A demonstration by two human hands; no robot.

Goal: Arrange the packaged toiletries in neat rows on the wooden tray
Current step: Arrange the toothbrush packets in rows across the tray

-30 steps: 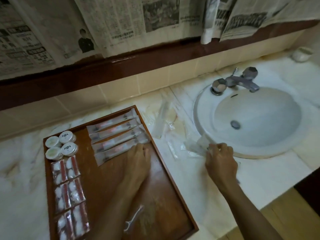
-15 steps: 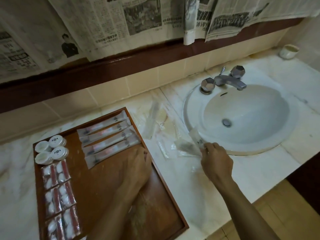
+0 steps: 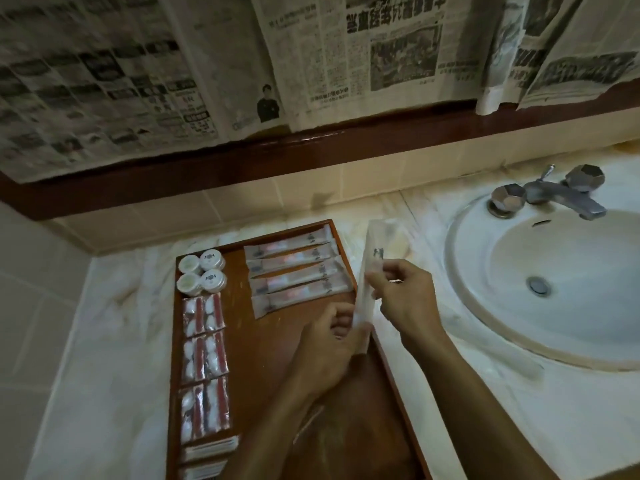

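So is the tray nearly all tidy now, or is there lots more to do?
Partly done. The wooden tray already holds a row of four long packets, four round tubs and red-striped packets in pairs. Both hands, the left hand and right hand, hold one more long clear packet, not yet placed.

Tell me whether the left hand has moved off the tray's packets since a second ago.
Yes. The left hand has left the row of long packets and come toward the tray's right rim, where it now pinches the clear packet with the right hand.
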